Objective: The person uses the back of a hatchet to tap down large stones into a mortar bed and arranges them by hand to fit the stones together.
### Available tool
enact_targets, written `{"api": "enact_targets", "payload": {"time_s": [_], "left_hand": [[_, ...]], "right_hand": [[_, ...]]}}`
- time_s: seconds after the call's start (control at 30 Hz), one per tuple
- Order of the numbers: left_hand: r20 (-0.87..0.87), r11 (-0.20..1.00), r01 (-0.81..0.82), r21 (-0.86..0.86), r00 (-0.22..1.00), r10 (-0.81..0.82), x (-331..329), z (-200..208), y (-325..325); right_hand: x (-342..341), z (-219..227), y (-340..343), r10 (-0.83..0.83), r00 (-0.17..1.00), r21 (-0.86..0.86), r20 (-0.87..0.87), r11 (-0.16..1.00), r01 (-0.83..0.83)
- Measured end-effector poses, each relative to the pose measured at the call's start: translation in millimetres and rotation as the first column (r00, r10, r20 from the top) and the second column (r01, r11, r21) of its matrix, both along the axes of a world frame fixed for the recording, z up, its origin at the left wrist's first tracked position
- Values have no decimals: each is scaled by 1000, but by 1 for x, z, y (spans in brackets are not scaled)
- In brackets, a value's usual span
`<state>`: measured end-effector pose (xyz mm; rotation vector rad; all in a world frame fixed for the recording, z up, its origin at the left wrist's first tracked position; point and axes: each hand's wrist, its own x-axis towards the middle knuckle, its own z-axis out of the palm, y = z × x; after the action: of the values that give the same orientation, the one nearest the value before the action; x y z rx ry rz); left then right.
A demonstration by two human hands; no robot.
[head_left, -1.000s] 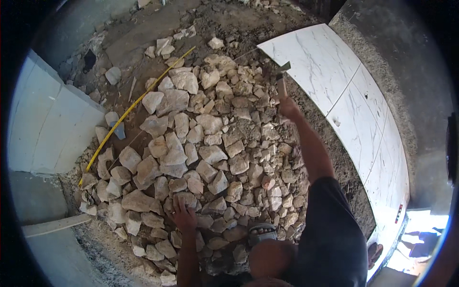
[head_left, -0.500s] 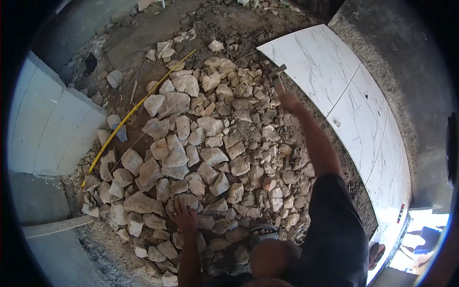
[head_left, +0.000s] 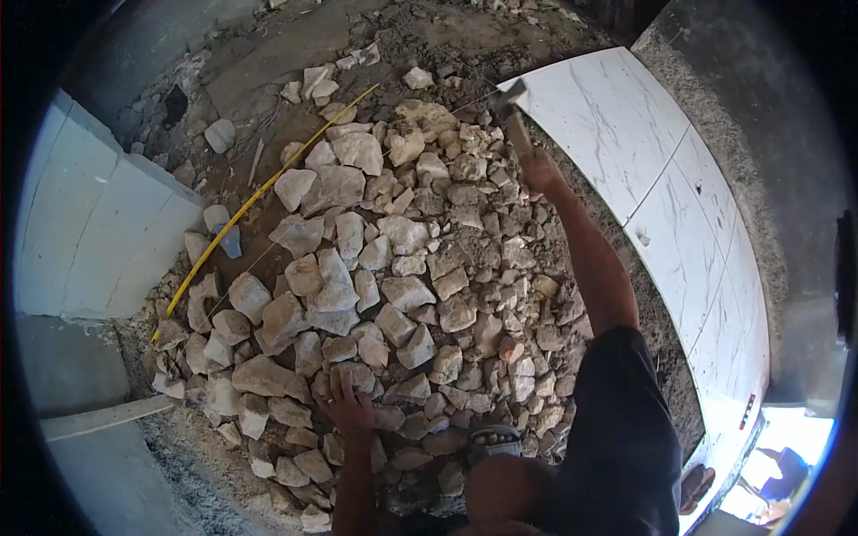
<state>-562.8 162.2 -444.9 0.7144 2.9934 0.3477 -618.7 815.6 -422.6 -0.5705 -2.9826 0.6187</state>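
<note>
My right hand (head_left: pixel 539 170) is wrapped round the handle of a hammer (head_left: pixel 517 130). The hammer is held over the far right part of the stone bed, its head near the corner of the white tiles. Lower down, my left hand (head_left: pixel 349 406) rests with fingers stretched out on a pale stone (head_left: pixel 355 375) among the rubble. Nothing shows gripped in that hand, though its palm is hidden. Rough, broken stones (head_left: pixel 332 279) of many sizes lie packed around both hands, larger at the left and smaller at the right.
A yellow strip (head_left: pixel 239 214) curves along the left of the stones, near a pale block wall (head_left: pixel 98 223). White marble-patterned tiles (head_left: pixel 626 134) line the right side. A thin string (head_left: pixel 261 255) crosses the stones. My sandalled foot (head_left: pixel 494 438) stands among them.
The hammer and my right hand have moved farther away and slightly left. My left hand stays on the same stone. The view has shifted a little.
</note>
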Motion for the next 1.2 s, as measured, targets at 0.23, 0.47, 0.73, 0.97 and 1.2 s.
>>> {"api": "enact_targets", "payload": {"time_s": [0.23,0.47,0.73,0.97,1.2], "left_hand": [[-29,998,-15,-62,999,13,-3,3,-5],[-51,1000,22,3,998,-22,-3,8,-6],[-24,998,27,-59,999,-28,1,-2,-13],[3,1000,21,13,1000,-22,-2,5,-3],[36,1000,-26,-13,999,26,0,-4,-16]], "right_hand": [[-8,63,-58,-438,898,-82,49,894,440],[44,77,-78,-454,891,-312,-13,848,428],[86,72,-51,-474,823,-405,314,717,567],[126,90,-105,-664,669,-172,-335,741,649],[129,120,-86,-551,794,-549,255,593,588]]}}
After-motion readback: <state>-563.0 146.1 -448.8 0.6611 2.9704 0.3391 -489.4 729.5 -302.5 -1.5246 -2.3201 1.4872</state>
